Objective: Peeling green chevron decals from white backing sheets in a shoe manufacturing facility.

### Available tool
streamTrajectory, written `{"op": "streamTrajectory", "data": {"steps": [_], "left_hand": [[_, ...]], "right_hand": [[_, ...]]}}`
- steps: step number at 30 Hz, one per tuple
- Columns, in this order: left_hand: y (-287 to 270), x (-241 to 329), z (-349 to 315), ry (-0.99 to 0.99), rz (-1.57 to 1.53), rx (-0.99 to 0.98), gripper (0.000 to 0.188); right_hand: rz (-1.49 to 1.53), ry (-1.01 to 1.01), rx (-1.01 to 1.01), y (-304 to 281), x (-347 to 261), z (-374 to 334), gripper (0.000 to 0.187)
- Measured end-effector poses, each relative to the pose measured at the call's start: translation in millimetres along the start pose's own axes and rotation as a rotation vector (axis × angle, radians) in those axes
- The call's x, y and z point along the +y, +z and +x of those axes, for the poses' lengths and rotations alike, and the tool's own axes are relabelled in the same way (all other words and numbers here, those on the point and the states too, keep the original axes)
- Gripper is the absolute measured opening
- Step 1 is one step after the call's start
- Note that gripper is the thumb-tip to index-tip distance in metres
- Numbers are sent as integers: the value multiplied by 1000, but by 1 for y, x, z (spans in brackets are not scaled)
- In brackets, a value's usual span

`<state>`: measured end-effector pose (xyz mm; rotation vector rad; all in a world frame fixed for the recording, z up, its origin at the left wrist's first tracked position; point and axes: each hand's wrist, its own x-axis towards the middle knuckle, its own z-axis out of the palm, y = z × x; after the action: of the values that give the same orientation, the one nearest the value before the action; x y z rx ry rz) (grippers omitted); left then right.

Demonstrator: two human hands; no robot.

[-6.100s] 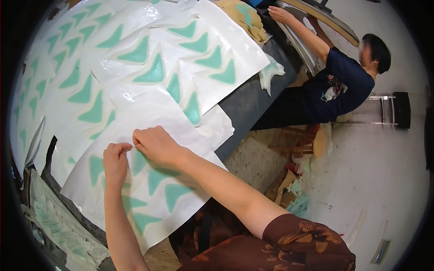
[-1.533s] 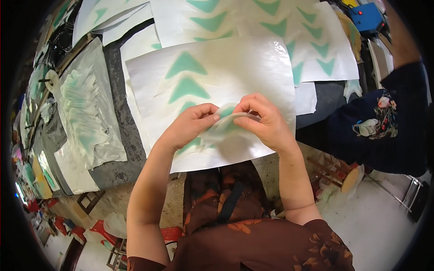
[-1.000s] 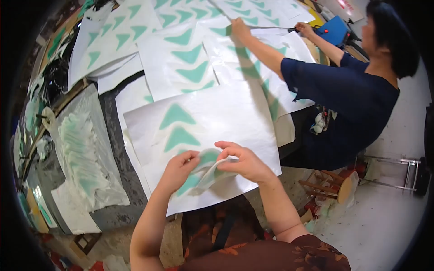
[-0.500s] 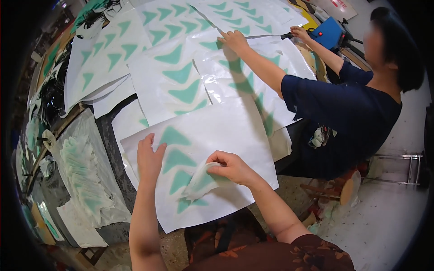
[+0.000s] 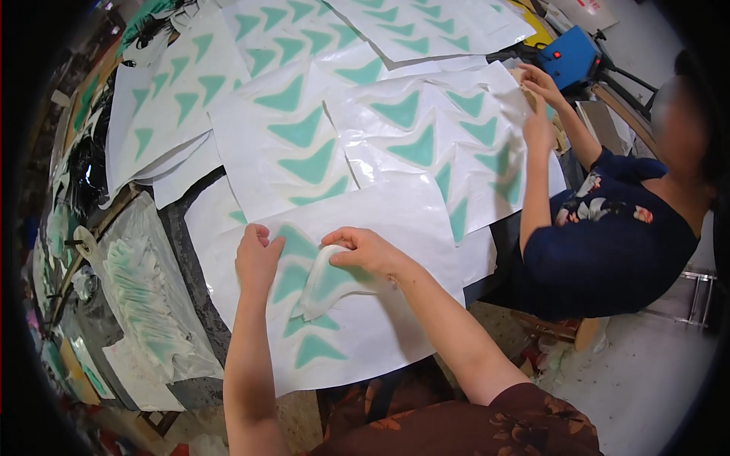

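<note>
My right hand pinches a soft white, green-centred chevron-shaped piece by its upper end. The piece hangs bent over a large white sheet marked with a column of green chevron shapes. On the left side of that sheet, beside the topmost green shape, is my left hand. Its fingers are loosely curled with the thumb apart, and nothing shows between them. The held piece covers part of the middle shapes. Under my sheet lie other white sheets with similar green shapes.
A co-worker in a dark blue top stands at the right, hands at the edge of another sheet. A blue box-shaped device stands at the far right. To the left, a clear plastic bag holds stacked white-green pieces.
My right hand has moved up and left with the piece, uncovering the lowest green shape. My left hand's fingers have curled more. The co-worker's hands have shifted right, and the far sheet has moved.
</note>
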<state>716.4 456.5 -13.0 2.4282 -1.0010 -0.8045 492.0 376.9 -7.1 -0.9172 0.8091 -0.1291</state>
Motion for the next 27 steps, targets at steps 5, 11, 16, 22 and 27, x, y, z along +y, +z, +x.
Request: {"op": "streamTrajectory", "data": {"steps": [5, 11, 16, 22, 27], "left_hand": [[4, 0, 10, -6, 31, 35, 22], [6, 1, 15, 11, 56, 45, 15], [4, -12, 18, 10, -133, -31, 15], [-6, -7, 18, -13, -399, -171, 12], [-10, -10, 23, -39, -599, -289, 10]], "right_hand": [[50, 2, -21, -8, 8, 12, 31], [-80, 53, -1, -2, -17, 11, 21], [-153, -37, -3, 17, -30, 34, 20], [-309, -210, 84, 34, -29, 70, 18], [-278, -223, 29, 36, -22, 87, 16]]}}
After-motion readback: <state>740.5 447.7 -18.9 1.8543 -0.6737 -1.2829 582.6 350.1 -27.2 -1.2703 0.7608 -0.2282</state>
